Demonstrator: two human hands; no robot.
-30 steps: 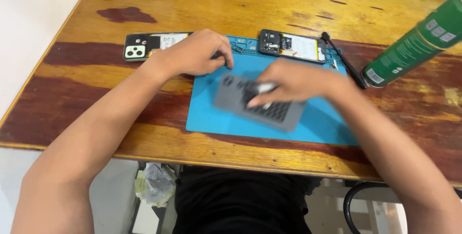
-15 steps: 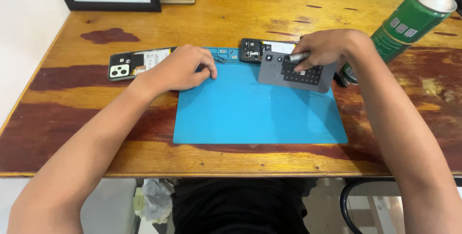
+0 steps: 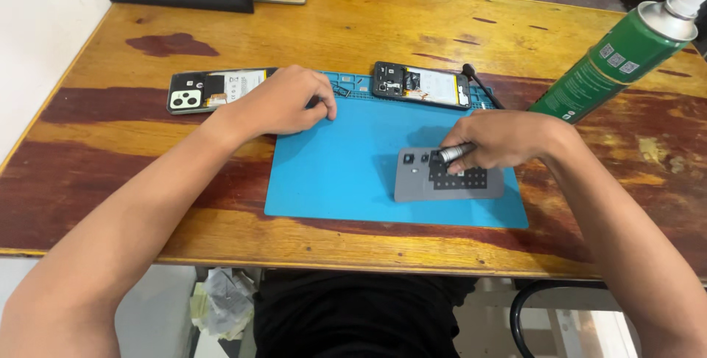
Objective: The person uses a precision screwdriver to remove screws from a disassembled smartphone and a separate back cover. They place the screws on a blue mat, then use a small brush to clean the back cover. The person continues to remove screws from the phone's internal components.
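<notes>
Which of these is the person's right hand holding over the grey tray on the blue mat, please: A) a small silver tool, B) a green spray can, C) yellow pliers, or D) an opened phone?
A: the right hand grips a small silver tool with its tip over the grey tray on the blue mat, while the green spray can stands apart, untouched.
</notes>
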